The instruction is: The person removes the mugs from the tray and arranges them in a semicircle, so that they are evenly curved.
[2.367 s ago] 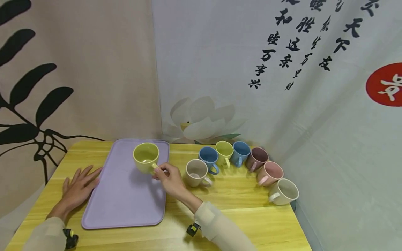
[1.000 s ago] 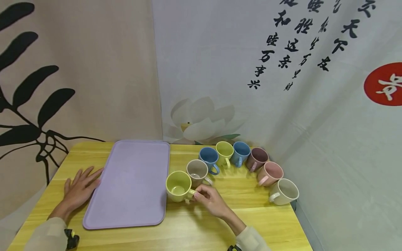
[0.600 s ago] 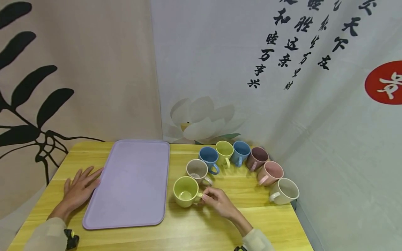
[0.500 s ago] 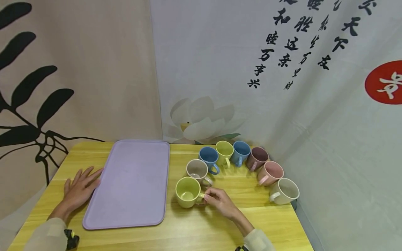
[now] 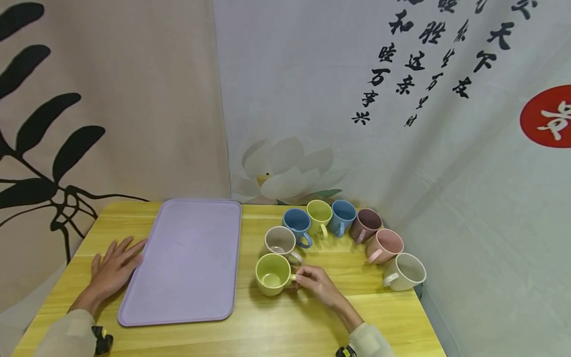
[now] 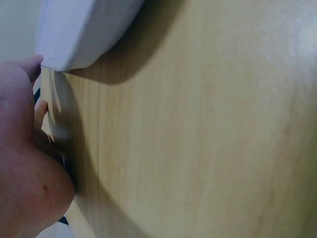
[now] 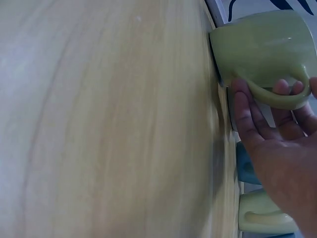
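Observation:
My right hand (image 5: 320, 286) pinches the handle of a yellow-green mug (image 5: 272, 275), which stands upright just in front of a greyish-beige mug (image 5: 280, 242). In the right wrist view, fingers curl through and around the handle of that same mug (image 7: 267, 47). My left hand (image 5: 113, 269) lies on the table with fingers extended, its fingertips at the left edge of a lilac tray (image 5: 183, 267). The left wrist view catches the thumb side of the hand (image 6: 29, 158) by the tray's corner (image 6: 84, 29). Nothing stands on the tray.
Several mugs curve along the right of the wooden table (image 5: 339, 322): a blue mug (image 5: 296, 225), another yellow-green mug (image 5: 318, 215), a second blue mug (image 5: 342, 216), a plum mug (image 5: 366, 224), a pink mug (image 5: 385, 245) and a cream mug (image 5: 403, 271). Fabric hangs behind the table.
The yellow-green mug was over the tray; my right hand has carried it rightward, down to the table by the greyish-beige mug, then slightly further right. My left hand stays in place.

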Available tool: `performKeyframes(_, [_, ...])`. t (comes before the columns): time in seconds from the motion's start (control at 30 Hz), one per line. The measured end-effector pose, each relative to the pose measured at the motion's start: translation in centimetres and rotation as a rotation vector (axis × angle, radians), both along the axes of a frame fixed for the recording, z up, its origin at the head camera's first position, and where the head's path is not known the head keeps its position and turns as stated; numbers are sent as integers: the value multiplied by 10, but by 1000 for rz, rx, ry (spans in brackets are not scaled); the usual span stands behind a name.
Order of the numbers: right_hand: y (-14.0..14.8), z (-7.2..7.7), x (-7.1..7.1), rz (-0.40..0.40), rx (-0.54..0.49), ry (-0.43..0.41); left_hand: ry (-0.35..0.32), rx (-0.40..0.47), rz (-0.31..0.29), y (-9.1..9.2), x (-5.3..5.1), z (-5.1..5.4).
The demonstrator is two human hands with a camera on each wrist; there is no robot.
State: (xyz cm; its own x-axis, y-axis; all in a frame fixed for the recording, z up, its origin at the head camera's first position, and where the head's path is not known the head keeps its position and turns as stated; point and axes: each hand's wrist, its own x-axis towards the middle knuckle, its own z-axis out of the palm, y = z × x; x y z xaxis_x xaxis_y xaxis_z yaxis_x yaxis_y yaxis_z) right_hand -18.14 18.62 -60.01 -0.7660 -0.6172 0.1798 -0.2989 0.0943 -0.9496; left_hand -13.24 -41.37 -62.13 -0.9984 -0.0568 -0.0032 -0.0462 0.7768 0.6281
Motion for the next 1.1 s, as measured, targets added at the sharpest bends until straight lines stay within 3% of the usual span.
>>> performKeyframes(0.37, [0,5,-1,-18,10,-113,22,-2,-8,0,0,-4])
performKeyframes(0.57, [2,7,-1,-22,31,-90,18,-4,-5,0,0,-4])
performKeyframes(0.77, [6,11,-1,-167,104,-53,15,-3,-1,1,0,-5])
performKeyframes(0.9, [8,13,-2,-273,101,-66,20,-2,-2,2,0,-6])
performKeyframes(1.1, [12,13,-2,-393,138,23,31,-14,-9,1,1,-5])
